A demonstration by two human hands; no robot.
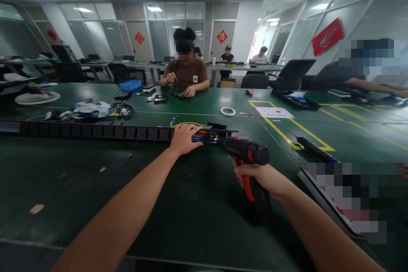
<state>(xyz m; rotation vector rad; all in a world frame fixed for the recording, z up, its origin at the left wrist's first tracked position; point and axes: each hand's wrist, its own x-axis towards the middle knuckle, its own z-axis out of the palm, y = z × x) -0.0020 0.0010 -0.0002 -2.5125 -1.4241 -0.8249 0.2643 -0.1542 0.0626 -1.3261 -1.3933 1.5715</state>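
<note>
A long black power strip [95, 131] lies across the green table, its right end opened with blue, yellow and red wires [204, 137] showing. My left hand [185, 138] lies flat on that end, fingers stretched over the strip. My right hand [259, 176] is wrapped round the grip of a black and orange cordless screwdriver [245, 153]. Its nose points left at the open end of the strip, right beside my left fingertips.
A roll of white tape [228, 111], a white sheet [274, 112] and a red-handled screwdriver [250, 93] lie farther back. A black pen-like tool [314, 148] rests to the right. Cables and rags [95, 109] sit at the left. A person [185, 72] works opposite; others sit behind.
</note>
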